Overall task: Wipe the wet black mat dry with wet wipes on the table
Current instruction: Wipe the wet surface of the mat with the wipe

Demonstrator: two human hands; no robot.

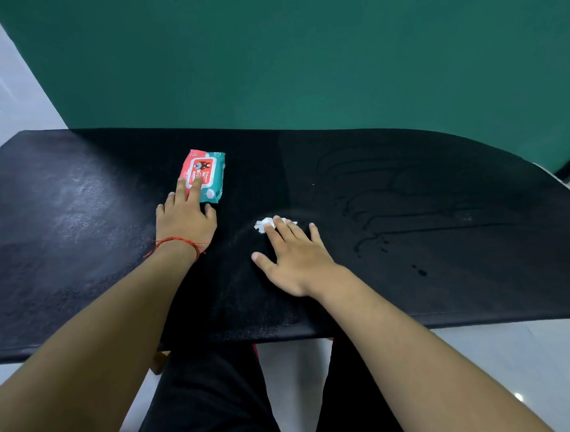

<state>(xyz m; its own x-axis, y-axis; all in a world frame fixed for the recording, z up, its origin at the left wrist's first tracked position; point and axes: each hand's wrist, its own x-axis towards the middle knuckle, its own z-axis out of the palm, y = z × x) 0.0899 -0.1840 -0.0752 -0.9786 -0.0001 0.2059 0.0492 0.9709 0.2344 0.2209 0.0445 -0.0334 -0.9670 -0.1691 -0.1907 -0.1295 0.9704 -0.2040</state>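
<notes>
Black mat (437, 165) shows wet streaks and droplets on its right.

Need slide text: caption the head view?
Right hand presses a wipe onto the black mat; left hand rests on the wipes pack; water streaks at right.

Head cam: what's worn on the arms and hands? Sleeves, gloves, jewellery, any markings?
No gloves or sleeves in view: both forearms are bare down to the frame edge. The left hand has a thin red string bracelet at the wrist, with loose ends trailing off it. The right hand shows no ring, watch or band. Below the table edge, black trousers show.
</notes>
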